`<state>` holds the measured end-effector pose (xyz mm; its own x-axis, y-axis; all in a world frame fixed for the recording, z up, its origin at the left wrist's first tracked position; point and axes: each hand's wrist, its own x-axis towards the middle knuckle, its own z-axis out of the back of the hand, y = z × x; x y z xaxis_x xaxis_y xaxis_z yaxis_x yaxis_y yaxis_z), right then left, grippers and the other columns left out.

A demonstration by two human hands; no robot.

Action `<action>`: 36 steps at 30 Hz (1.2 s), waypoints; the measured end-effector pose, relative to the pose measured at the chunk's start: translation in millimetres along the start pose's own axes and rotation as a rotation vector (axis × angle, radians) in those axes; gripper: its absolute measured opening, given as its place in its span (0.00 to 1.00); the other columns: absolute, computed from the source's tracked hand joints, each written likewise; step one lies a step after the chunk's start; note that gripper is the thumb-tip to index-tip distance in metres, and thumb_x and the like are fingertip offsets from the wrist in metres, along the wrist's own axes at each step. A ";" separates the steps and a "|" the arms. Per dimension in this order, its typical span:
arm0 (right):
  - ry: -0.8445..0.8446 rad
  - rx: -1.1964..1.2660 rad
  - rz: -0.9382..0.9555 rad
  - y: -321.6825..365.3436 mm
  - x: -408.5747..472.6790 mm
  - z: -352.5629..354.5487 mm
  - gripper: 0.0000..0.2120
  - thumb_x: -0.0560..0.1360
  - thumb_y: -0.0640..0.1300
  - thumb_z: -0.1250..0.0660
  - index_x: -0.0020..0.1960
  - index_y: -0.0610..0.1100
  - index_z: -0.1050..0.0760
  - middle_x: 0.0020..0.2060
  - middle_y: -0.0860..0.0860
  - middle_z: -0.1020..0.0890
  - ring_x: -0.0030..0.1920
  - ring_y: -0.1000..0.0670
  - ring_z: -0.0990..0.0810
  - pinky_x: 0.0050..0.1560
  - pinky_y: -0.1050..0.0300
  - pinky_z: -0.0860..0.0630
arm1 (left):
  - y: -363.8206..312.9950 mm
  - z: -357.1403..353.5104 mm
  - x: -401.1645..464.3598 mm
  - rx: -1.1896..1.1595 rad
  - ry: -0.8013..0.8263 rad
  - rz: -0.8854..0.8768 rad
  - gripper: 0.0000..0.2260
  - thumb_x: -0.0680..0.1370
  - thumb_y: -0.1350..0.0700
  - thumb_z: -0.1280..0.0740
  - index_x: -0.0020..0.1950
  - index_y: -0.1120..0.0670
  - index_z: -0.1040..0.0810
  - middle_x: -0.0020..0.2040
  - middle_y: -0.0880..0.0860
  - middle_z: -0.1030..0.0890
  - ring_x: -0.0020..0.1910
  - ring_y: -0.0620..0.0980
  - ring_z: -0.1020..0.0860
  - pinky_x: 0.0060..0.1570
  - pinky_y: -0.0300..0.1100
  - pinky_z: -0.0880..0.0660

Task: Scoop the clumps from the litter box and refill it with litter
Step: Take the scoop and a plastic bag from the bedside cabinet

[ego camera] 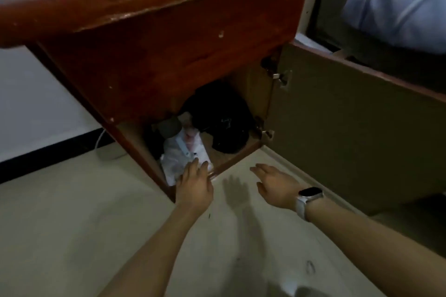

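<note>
Litter box is nowhere in view; what shows is a low red-brown cabinet (pixel 169 60) with its door (pixel 357 132) swung open toward 3 o'clock, and inside, at the front near 7 o'clock of the opening, a pale translucent plastic bag (pixel 179 157) that may be the litter supply, though no label can be read; behind it at 1 o'clock lies a dark bundle (pixel 217 123), too dim to identify.

Left hand (pixel 194 184) is open, fingers spread, its tips touching or just over the bag's near edge; it grips nothing. Right hand (pixel 275 184) is open too, palm down above the pale floor (pixel 72 212) just in front of the cabinet's lip, apart from everything; a watch (pixel 310 194) sits on that wrist.

As a judgement: the bag looks soft, slack and slippery; if it holds litter it will be heavy and saggy, and thin film may tear; better to gather the neck with 1 hand and support the bottom with the other than to drag it by a corner.
</note>
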<state>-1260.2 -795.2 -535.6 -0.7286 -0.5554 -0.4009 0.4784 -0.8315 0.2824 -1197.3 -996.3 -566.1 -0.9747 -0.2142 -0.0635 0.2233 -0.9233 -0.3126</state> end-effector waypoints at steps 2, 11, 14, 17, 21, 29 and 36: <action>-0.005 0.065 0.023 6.7 29.1 -15.4 0.23 0.79 0.44 0.48 0.74 0.45 0.46 0.73 0.46 0.40 0.71 0.45 0.39 0.68 0.52 0.36 | 15.6 -11.8 4.0 0.025 -0.020 0.085 0.22 0.75 0.55 0.43 0.70 0.55 0.35 0.71 0.59 0.37 0.71 0.59 0.38 0.63 0.56 0.32; -0.088 0.161 0.114 18.1 130.1 -75.2 0.24 0.78 0.42 0.45 0.73 0.43 0.44 0.69 0.43 0.35 0.68 0.42 0.36 0.63 0.51 0.32 | 66.6 -71.1 79.7 0.329 0.004 0.178 0.36 0.74 0.38 0.40 0.74 0.41 0.59 0.76 0.56 0.59 0.74 0.63 0.59 0.69 0.63 0.45; -0.147 0.072 0.180 17.5 146.6 -79.9 0.28 0.77 0.40 0.44 0.74 0.44 0.48 0.73 0.46 0.41 0.72 0.45 0.43 0.68 0.54 0.39 | 77.5 -85.0 98.4 0.395 0.052 0.157 0.36 0.72 0.34 0.41 0.75 0.42 0.54 0.76 0.56 0.60 0.74 0.63 0.57 0.70 0.61 0.49; -0.123 0.070 0.209 15.7 160.1 -86.0 0.29 0.77 0.40 0.45 0.75 0.44 0.51 0.75 0.47 0.46 0.74 0.47 0.47 0.71 0.55 0.44 | 84.2 -88.0 100.7 0.386 0.104 0.177 0.23 0.77 0.47 0.37 0.70 0.49 0.37 0.75 0.55 0.50 0.72 0.57 0.42 0.67 0.47 0.38; -0.114 0.263 0.164 13.8 166.3 -92.1 0.25 0.77 0.39 0.45 0.73 0.42 0.45 0.72 0.44 0.40 0.72 0.45 0.41 0.70 0.55 0.40 | 77.7 -93.8 74.3 0.185 -0.093 0.076 0.10 0.77 0.57 0.40 0.54 0.59 0.23 0.55 0.58 0.25 0.55 0.55 0.24 0.52 0.45 0.27; -0.221 0.500 0.091 22.8 179.7 -96.5 0.22 0.77 0.38 0.45 0.72 0.41 0.40 0.70 0.43 0.35 0.70 0.43 0.36 0.67 0.56 0.37 | 66.2 -74.7 42.7 0.049 -0.390 -0.090 0.17 0.65 0.49 0.42 0.46 0.53 0.20 0.43 0.51 0.18 0.46 0.53 0.22 0.49 0.44 0.35; -0.034 -0.116 0.178 8.4 181.9 -108.3 0.31 0.74 0.54 0.61 0.75 0.47 0.59 0.76 0.48 0.57 0.75 0.46 0.60 0.75 0.49 0.60 | 64.6 -63.3 118.4 -0.017 -0.140 0.484 0.35 0.74 0.34 0.45 0.75 0.48 0.51 0.76 0.58 0.49 0.73 0.62 0.47 0.69 0.57 0.42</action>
<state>-1335.7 -904.7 -700.5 -0.6428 -0.6942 -0.3238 0.6525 -0.7177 0.2432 -1298.8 -1061.1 -653.9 -0.7486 -0.6585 -0.0777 0.6482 -0.7021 -0.2946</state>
